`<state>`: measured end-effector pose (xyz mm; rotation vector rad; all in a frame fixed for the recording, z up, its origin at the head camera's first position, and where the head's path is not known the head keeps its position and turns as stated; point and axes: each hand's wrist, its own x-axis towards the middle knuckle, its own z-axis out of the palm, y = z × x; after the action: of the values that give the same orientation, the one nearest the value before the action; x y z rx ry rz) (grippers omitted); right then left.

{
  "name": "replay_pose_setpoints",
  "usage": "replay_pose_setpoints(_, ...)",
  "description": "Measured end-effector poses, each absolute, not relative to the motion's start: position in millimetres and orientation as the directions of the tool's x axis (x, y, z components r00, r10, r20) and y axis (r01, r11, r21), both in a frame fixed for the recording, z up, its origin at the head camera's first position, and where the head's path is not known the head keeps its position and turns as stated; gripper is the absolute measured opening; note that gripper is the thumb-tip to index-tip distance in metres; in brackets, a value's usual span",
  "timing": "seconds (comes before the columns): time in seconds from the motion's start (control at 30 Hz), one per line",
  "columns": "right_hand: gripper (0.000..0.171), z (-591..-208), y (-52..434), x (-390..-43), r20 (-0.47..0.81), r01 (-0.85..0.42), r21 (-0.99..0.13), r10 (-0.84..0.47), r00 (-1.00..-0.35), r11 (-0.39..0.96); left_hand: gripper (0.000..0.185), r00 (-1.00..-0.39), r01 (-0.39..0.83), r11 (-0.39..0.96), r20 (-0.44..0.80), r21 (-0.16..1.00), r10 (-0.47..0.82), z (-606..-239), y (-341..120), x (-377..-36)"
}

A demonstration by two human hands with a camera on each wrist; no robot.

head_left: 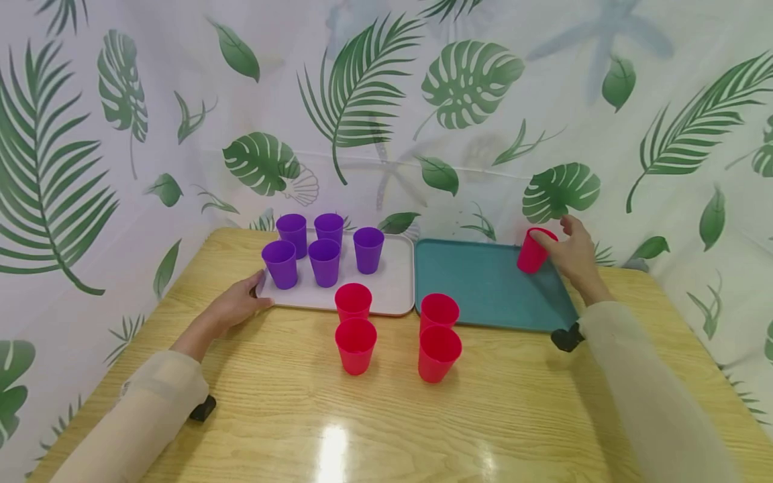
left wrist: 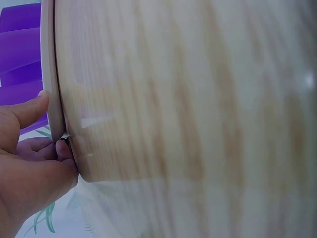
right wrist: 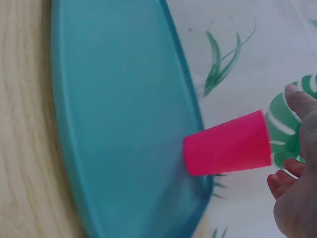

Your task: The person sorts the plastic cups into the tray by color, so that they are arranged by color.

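At the left end of a white tray (head_left: 392, 278), my left hand (head_left: 237, 305) grips the near corner, its thumb (left wrist: 35, 110) over the rim and its fingers curled at the underside. Several purple cups (head_left: 326, 263) stand upright on that tray. A red cup (head_left: 531, 256) stands on the far right corner of a teal tray (head_left: 477, 285). Close by its rim is my right hand (head_left: 575, 253); the right wrist view has the fingers (right wrist: 300, 102) spread and apart from the cup (right wrist: 228, 146).
Two red cups (head_left: 356, 345) stand in line by the white tray's front edge, the farther one overlapping it in view. Two more red cups (head_left: 439, 354) stand right of them, before the teal tray. The wooden table (head_left: 290, 402) meets a leaf-print cloth (head_left: 374, 194) behind.
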<state>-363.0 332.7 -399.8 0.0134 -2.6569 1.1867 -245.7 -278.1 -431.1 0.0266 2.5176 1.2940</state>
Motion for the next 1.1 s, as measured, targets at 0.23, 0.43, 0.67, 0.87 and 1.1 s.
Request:
replay_pose_setpoints(0.23,0.076,-378.0,324.3,-351.7,0.397,-0.265,-0.75,0.091,-0.913,0.606,0.077,-0.952,-0.129,0.596,-0.268,0.792,0.15,-431.0,-277.7,-245.3)
replay_pose_setpoints(0.43,0.073,-360.9,308.9,-335.0,0.412,-0.324,-0.758,0.03,-0.911,0.566,0.077,-0.952,-0.117,0.607,-0.263,0.786,0.156,-431.0,-277.5,-245.5)
replay_pose_setpoints(0.67,0.067,-349.7,289.9,-310.1,0.371,-0.34,-0.771,-0.054,-0.927,0.539,0.079,-0.95,-0.119,0.607,-0.268,0.786,0.162,-429.5,-277.6,-244.3)
replay_pose_setpoints(0.87,0.066,-350.7,274.5,-290.0,0.337,-0.379,-0.768,-0.177,-0.925,0.516,0.079,-0.95,-0.117,0.606,-0.266,0.787,0.162,-428.9,-276.8,-243.5)
replay_pose_setpoints(1.1,0.065,-361.4,258.8,-269.2,0.341,-0.464,-0.739,-0.323,-0.883,0.488,0.079,-0.95,-0.12,0.607,-0.268,0.785,0.159,-430.0,-276.7,-244.3)
